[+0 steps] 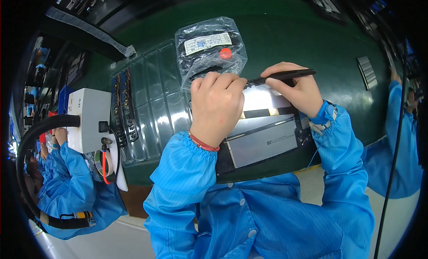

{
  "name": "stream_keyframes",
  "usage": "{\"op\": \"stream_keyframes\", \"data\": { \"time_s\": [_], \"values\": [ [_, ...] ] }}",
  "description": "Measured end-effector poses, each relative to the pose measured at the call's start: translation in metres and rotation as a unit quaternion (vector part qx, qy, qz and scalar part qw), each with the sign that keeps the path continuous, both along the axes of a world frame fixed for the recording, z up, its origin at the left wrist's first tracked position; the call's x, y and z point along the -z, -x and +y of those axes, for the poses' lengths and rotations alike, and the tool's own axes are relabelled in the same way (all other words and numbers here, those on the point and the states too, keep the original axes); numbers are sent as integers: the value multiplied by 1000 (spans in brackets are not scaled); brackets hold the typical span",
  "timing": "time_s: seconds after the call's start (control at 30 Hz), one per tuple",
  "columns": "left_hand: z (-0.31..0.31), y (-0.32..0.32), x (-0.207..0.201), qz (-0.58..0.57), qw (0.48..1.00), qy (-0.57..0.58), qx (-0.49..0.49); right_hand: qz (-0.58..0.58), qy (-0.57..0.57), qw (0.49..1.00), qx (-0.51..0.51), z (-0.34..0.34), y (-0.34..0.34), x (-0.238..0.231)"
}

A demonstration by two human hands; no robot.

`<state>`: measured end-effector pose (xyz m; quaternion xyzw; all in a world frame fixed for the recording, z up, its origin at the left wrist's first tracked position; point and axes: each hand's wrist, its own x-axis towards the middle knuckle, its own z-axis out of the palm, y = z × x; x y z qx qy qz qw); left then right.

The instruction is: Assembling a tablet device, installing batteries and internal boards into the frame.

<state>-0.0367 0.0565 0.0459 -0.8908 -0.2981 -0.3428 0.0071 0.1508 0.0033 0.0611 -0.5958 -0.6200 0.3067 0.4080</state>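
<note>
My right hand [296, 89] grips a slim black pen-shaped tool [290, 75], thumb below it and index finger above. The tool's thin tip points left toward my left hand [217, 103]. That hand is closed, its fingers curled down at the far edge of the work; the fingertips and whatever they pinch are hidden. Under both hands lies a bright, reflective panel [263, 98]. Nearer to me is a silver rectangular display panel [263, 143] in a dark frame. A clear plastic bag [209, 47] of black parts, with a white label and a red round sticker, lies just beyond my left hand.
To the left sits a clear compartment tray [154, 98] with dark small parts in its left column. Beside it stands a white box [89, 118] with a black hose [31, 138] and a tape roll [102, 163]. A grey gridded piece [367, 72] lies far right. Co-workers in blue sit at both sides.
</note>
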Motion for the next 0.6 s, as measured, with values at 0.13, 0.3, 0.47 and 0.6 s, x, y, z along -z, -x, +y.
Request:
{"op": "stream_keyframes", "data": {
  "time_s": [0.13, 0.3, 0.47, 0.6],
  "values": [
    [0, 4, -5, -8, 1000, -9, -14, 57, -23, 998, 19, 2, 4, 2],
    [-33, 21, -33, -31, 996, 77, 12, 145, -128, 981, -10, -5, -4, 3],
    [-113, 53, -23, -15, 992, 116, 56, 29, -88, 985, 147, -43, -43, -16],
    [-109, 73, 5, 47, 993, 47, 99, -190, -6, 964, 186, -60, -59, 10]
  ]
}}
